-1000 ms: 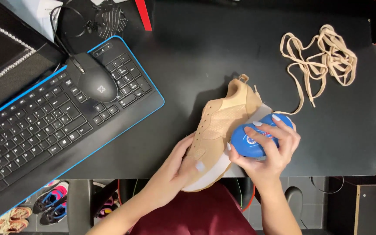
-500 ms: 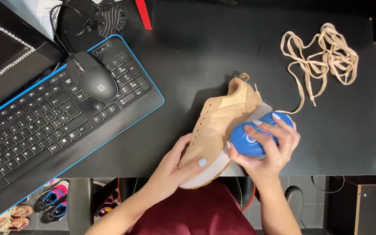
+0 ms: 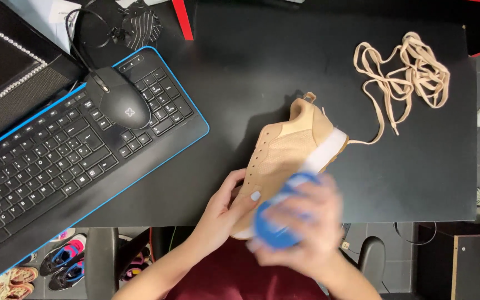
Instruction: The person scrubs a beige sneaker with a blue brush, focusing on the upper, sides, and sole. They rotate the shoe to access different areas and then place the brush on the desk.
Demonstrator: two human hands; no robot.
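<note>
Your left hand (image 3: 223, 208) grips the tan sneaker (image 3: 284, 158) by its toe, steadying it on the black desk (image 3: 306, 66). Your right hand (image 3: 306, 222), blurred, wraps its fingers around a blue brush (image 3: 276, 225) against the sole edge.

The left hand (image 3: 223, 208) grips a tan shoe (image 3: 290, 153) on the black desk (image 3: 284, 61); the blurred right hand (image 3: 306, 222) presses a blue brush (image 3: 276, 228) against it.

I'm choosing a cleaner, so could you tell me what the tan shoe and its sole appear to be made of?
The shoe upper looks like matte tan leather or synthetic, with punched holes and no shine. Its sole appears to be white rubber or foam: a smooth, plain band.
</note>
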